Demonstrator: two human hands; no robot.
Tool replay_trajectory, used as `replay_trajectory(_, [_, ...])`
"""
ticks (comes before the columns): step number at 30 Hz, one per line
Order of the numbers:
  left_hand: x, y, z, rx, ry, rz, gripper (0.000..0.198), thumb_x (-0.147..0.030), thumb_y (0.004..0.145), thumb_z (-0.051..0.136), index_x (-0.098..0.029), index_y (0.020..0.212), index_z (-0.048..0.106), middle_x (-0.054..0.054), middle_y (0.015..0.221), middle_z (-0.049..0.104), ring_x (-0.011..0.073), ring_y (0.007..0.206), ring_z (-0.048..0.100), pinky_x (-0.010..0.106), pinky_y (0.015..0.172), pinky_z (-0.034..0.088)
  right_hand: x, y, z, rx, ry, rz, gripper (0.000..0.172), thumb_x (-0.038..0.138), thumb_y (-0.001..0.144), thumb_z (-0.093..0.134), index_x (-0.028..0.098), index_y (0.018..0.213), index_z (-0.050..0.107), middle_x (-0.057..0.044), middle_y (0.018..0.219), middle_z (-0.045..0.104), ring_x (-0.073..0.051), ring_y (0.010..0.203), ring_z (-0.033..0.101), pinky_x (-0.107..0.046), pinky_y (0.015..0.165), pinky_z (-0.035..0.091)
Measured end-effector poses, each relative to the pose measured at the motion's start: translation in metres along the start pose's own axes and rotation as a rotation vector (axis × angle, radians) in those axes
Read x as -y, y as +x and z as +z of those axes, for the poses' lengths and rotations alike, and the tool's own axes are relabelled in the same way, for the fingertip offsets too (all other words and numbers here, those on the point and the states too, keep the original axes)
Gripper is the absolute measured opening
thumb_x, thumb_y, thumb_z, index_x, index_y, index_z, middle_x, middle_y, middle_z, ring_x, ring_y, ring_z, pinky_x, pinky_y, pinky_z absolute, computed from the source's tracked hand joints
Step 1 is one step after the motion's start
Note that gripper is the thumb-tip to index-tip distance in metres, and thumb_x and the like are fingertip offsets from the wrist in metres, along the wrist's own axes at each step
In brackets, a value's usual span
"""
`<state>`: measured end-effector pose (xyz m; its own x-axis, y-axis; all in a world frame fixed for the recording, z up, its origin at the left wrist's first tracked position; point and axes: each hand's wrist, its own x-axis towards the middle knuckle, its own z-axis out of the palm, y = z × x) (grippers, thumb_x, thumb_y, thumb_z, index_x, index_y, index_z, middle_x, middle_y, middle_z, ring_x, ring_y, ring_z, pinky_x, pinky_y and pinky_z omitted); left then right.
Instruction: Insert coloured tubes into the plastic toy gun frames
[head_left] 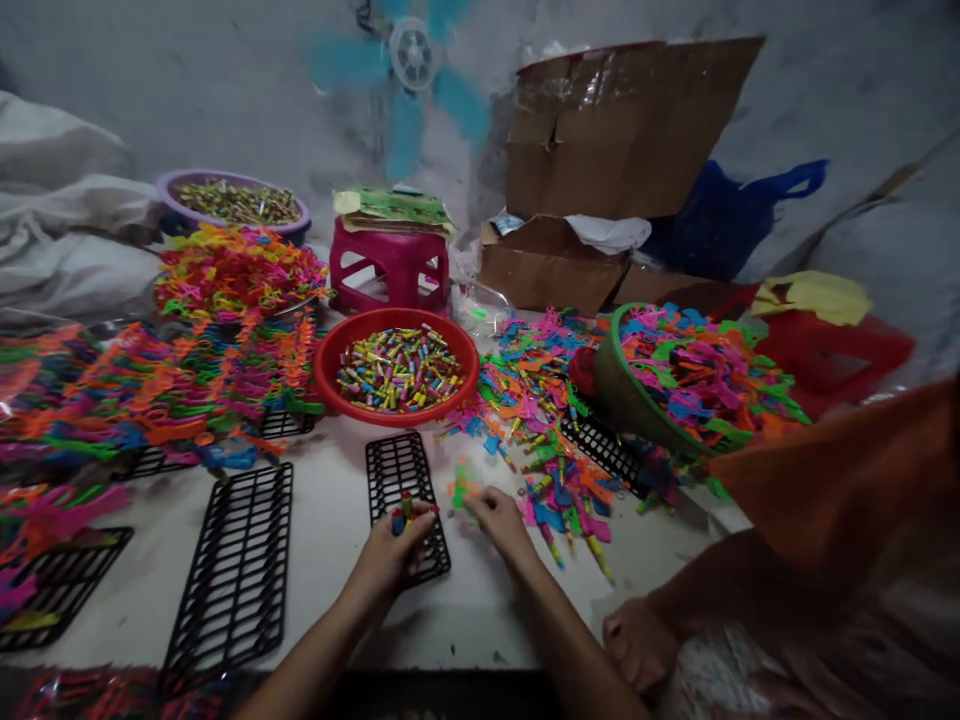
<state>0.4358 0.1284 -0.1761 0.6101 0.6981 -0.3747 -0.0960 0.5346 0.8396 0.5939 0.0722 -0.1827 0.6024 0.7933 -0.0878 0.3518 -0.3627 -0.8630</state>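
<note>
My left hand [394, 545] is closed around a few small colourful tubes [405, 510], over the lower part of a black plastic rack [395, 462]. To its right, my right hand [501, 515] pinches a small green and orange plastic piece [463, 486], smeared by motion, so its exact shape is unclear. Beyond the rack stands a red basin [322, 378] holding many similar small tubes [397, 370]. Right of my right hand lies a loose pile of bright plastic pieces [551, 490], some with printed tubes attached.
A tilted green basin [626, 385] of plastic pieces stands at right, near another person's hand [641, 640]. Filled racks [165, 390] and a bare black rack [232, 570] lie at left. Behind are a pink stool [390, 265], cardboard boxes [555, 265] and a fan [412, 55].
</note>
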Motion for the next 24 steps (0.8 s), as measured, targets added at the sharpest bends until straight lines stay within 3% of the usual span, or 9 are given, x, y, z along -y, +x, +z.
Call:
replay_trajectory(3, [-0.004, -0.001, 0.002, 0.004, -0.026, 0.035, 0.047, -0.046, 0.061, 0.068, -0.014, 0.091, 0.051, -0.009, 0.046, 0.041, 0.0036, 0.036, 0.036, 0.013, 0.033, 0.027, 0.021, -0.017, 0.002, 0.033, 0.219, -0.021, 0.038, 0.056, 0.075, 0.045, 0.021, 0.06, 0.038, 0.008, 0.042, 0.034, -0.008, 0.038, 0.031, -0.021, 0.04, 0.025])
replay_trajectory(6, [-0.003, -0.001, 0.004, 0.045, -0.123, 0.044, 0.043, -0.043, 0.063, 0.067, -0.014, 0.09, 0.051, -0.008, 0.05, 0.045, 0.0043, 0.039, 0.04, 0.014, 0.034, 0.029, 0.038, -0.032, 0.008, 0.037, 0.317, -0.083, 0.039, 0.056, 0.077, 0.045, 0.021, 0.063, 0.035, 0.009, 0.044, 0.035, -0.007, 0.039, 0.032, -0.02, 0.04, 0.026])
replay_trajectory(13, [-0.008, -0.003, -0.001, 0.045, -0.209, 0.063, 0.036, -0.04, 0.068, 0.063, -0.014, 0.091, 0.052, -0.002, 0.07, 0.056, 0.003, 0.041, 0.045, 0.013, 0.034, 0.032, 0.041, -0.038, 0.024, 0.001, 0.227, -0.154, 0.036, 0.051, 0.083, 0.041, 0.021, 0.064, 0.035, 0.008, 0.049, 0.036, -0.008, 0.045, 0.033, -0.021, 0.045, 0.03])
replay_trajectory(20, [-0.009, -0.004, -0.017, 0.034, -0.149, 0.135, 0.039, -0.043, 0.067, 0.062, -0.013, 0.09, 0.052, -0.001, 0.067, 0.056, 0.0058, 0.04, 0.047, 0.016, 0.033, 0.035, 0.048, -0.038, 0.043, -0.018, 0.166, -0.177, 0.034, 0.05, 0.084, 0.039, 0.021, 0.066, 0.035, 0.007, 0.051, 0.037, -0.008, 0.045, 0.035, -0.021, 0.045, 0.031])
replay_trajectory(24, [-0.011, -0.003, -0.024, 0.045, -0.048, 0.129, 0.042, -0.047, 0.067, 0.06, -0.012, 0.09, 0.052, -0.003, 0.058, 0.051, 0.0058, 0.036, 0.042, 0.017, 0.03, 0.03, 0.053, -0.04, 0.052, -0.011, 0.17, -0.176, 0.036, 0.054, 0.082, 0.038, 0.021, 0.068, 0.039, 0.007, 0.052, 0.037, -0.009, 0.045, 0.035, -0.022, 0.043, 0.031])
